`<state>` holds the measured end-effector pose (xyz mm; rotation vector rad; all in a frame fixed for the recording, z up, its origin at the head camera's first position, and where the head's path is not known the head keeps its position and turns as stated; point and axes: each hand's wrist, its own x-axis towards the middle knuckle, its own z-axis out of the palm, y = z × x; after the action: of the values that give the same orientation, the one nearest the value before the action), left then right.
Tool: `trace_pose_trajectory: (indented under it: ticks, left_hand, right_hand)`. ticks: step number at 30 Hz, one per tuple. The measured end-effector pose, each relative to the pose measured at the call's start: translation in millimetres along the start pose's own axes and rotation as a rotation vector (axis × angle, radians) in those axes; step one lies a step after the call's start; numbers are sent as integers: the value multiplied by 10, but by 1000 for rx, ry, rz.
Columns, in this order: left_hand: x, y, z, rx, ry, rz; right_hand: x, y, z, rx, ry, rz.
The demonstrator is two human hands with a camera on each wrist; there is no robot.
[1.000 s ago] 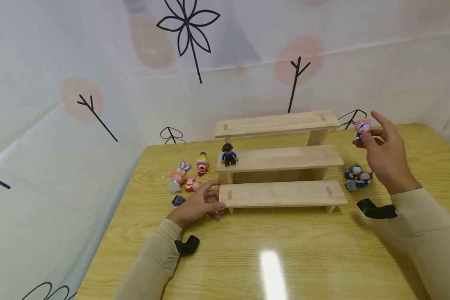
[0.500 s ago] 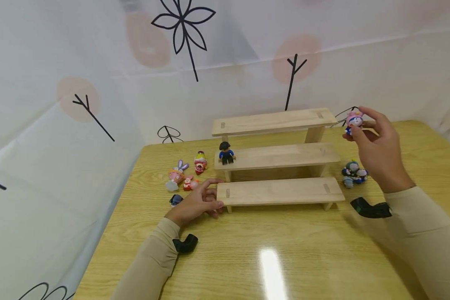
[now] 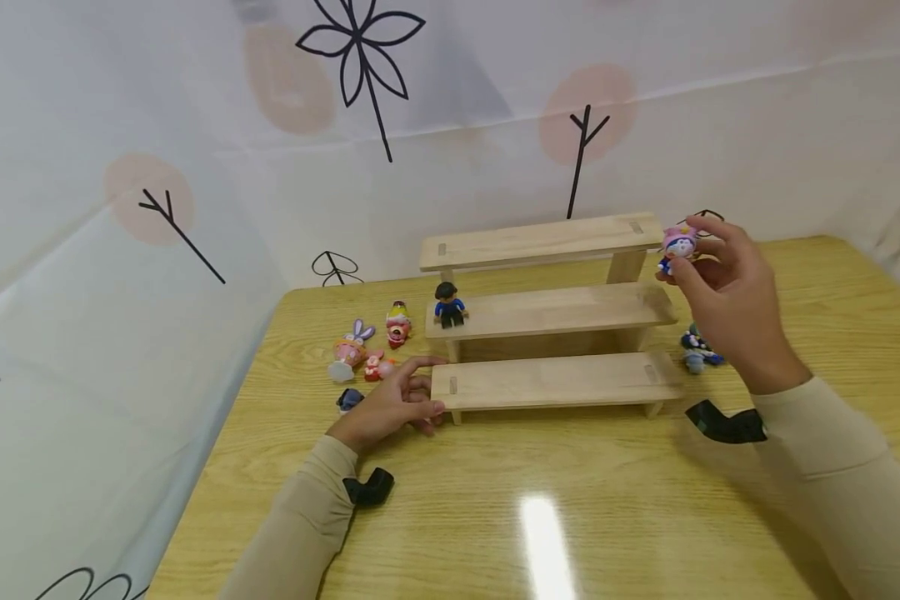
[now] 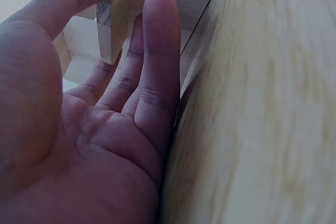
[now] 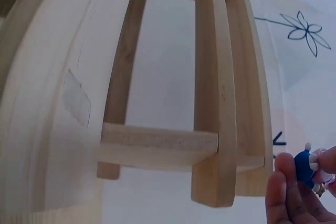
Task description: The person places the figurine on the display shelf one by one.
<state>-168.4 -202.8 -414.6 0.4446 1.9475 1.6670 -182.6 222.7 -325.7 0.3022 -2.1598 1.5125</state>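
Observation:
A three-tier wooden display stand (image 3: 555, 381) rises in steps on the table. My left hand (image 3: 381, 408) grips the left end of its lowest board, thumb at the front edge and the index finger towards the back. In the left wrist view, the fingers of my left hand (image 4: 110, 114) reach around the board's end. My right hand (image 3: 735, 296) pinches a small figurine (image 3: 678, 246) with a pink hat and blue body, held up beside the top board's right end. In the right wrist view, only part of that figurine (image 5: 304, 167) shows between the fingertips.
A dark-capped toy figure (image 3: 450, 306) sits on the middle board's left end. Left of the stand lie a rabbit-eared figurine (image 3: 351, 353), a red one (image 3: 398, 325), a small pink-red one (image 3: 377, 367) and a dark blue one (image 3: 349, 398). More figurines (image 3: 696, 354) cluster at right, partly hidden by my right hand.
My right hand has moved left with the pink-hatted figurine, from out over the table to near the top board's right end. My left hand has stayed on the lowest board.

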Motion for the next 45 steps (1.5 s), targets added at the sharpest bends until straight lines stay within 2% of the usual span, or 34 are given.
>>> trace_pose_trajectory:
  ticks: [5,9,13,22,34,45]
  left_hand:
    - [-21,26,6,2,-1,0]
    - [-32,38,13,0,-1,-5]
    - [-27,38,14,1,-1,-7]
    - [-22,40,19,9,-3,-6]
    - [-32,-4,1,0,-1,-10]
    - [-11,19,2,-13,2,1]
  right_hand:
    - [-30,-68,99,16,-19,-38]
    - [-42,-132,203,16,-40,-36]
    - [-50,-191,311,-25,-46,-40]
    - [-51,-217,583,-13,-80,-99]
    - [-53,-283,917,-39,-206,-123]
    - [-59,-298,1133,-47,-273,-156]
